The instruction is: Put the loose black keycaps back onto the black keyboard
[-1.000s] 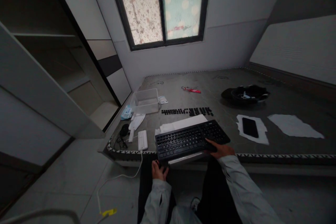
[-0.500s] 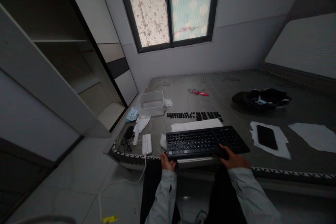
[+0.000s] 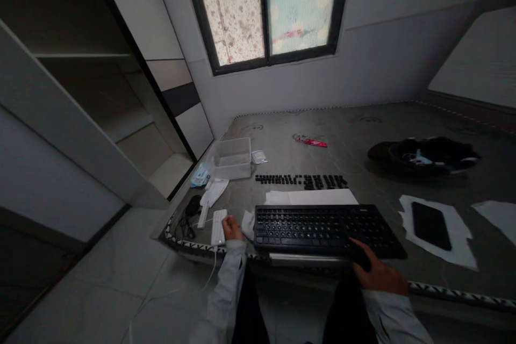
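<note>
A black keyboard (image 3: 322, 224) lies at the near edge of a grey platform (image 3: 363, 134). My right hand (image 3: 377, 273) grips its front right edge, thumb on top. My left hand (image 3: 231, 227) is off the keyboard. It rests to the left, touching a white oblong device (image 3: 218, 227), beside a crumpled white tissue (image 3: 246, 223); its fingers are too small to read. A white sheet (image 3: 312, 196) and a row of loose black keycaps (image 3: 302, 179) lie just behind the keyboard.
A clear plastic box (image 3: 233, 157), small packets (image 3: 200, 176) and a black mouse with cable (image 3: 193, 206) sit at the left. A red packet (image 3: 309, 141) lies farther back. A dark bundle (image 3: 423, 153) and a phone (image 3: 430, 218) on white paper are at the right.
My left hand let go of the keyboard's left corner and moved left to the white device. The keyboard now lies flatter and squarer on the platform. My right hand stays on it.
</note>
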Action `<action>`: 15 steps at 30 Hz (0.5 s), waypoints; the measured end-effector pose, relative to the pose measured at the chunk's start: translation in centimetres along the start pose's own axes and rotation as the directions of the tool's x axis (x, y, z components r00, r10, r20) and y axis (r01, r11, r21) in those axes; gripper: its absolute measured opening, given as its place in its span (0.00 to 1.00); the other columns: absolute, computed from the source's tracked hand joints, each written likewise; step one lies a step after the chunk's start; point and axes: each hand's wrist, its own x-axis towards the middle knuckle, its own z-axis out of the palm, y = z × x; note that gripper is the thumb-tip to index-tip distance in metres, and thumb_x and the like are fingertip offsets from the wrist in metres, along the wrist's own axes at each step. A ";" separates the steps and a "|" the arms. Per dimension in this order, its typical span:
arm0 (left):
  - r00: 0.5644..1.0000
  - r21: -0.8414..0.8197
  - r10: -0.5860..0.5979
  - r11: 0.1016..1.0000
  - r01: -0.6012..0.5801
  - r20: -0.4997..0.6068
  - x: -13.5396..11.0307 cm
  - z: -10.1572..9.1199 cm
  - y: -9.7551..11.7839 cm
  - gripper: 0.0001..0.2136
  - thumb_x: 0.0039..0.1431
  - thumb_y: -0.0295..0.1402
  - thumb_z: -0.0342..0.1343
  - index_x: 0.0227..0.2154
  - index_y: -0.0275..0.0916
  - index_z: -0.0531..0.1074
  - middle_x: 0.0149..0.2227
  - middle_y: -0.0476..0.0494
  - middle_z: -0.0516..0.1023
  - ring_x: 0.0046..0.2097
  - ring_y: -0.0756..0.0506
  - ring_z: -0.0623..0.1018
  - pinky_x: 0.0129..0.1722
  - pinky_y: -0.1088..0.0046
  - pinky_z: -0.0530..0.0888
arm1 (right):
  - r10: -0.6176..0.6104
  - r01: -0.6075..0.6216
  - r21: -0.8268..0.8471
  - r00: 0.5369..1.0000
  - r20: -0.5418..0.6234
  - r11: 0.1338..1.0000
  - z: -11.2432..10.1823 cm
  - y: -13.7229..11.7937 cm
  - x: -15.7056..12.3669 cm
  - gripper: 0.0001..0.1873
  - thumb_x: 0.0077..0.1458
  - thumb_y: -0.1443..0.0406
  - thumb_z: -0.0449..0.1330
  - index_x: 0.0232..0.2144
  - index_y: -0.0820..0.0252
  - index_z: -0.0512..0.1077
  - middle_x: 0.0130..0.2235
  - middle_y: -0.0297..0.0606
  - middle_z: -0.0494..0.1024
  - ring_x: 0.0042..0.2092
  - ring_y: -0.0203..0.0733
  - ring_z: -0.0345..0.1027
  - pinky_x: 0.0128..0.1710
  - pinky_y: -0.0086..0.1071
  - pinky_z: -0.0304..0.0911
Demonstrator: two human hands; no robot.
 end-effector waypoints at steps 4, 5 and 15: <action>0.992 0.157 0.077 0.983 -0.092 0.101 4.8 2.8 1.3 0.12 0.53 0.40 0.57 0.36 0.38 0.72 0.35 0.44 0.76 0.28 0.51 0.74 0.23 0.78 0.70 | -0.076 0.078 0.021 0.992 -0.101 0.997 0.8 0.6 0.3 0.26 0.53 0.54 0.53 0.53 0.52 0.69 0.16 0.33 0.71 0.16 0.42 0.63 0.17 0.32 0.53; 0.986 0.196 0.086 0.974 -0.113 0.139 5.8 3.7 1.4 0.12 0.52 0.39 0.58 0.37 0.38 0.73 0.35 0.44 0.77 0.27 0.51 0.74 0.23 0.78 0.71 | -0.103 0.106 0.016 0.986 -0.131 0.994 1.0 0.9 0.4 0.25 0.53 0.54 0.53 0.52 0.53 0.70 0.16 0.33 0.70 0.15 0.41 0.62 0.17 0.32 0.52; 0.934 0.563 0.128 0.768 -0.306 0.334 13.6 13.1 -0.2 0.13 0.45 0.31 0.65 0.36 0.36 0.75 0.36 0.40 0.81 0.37 0.45 0.79 0.41 0.70 0.72 | -0.199 0.251 0.176 0.943 -0.266 0.952 3.4 3.1 1.1 0.17 0.53 0.51 0.57 0.40 0.49 0.77 0.26 0.34 0.80 0.19 0.39 0.68 0.18 0.31 0.53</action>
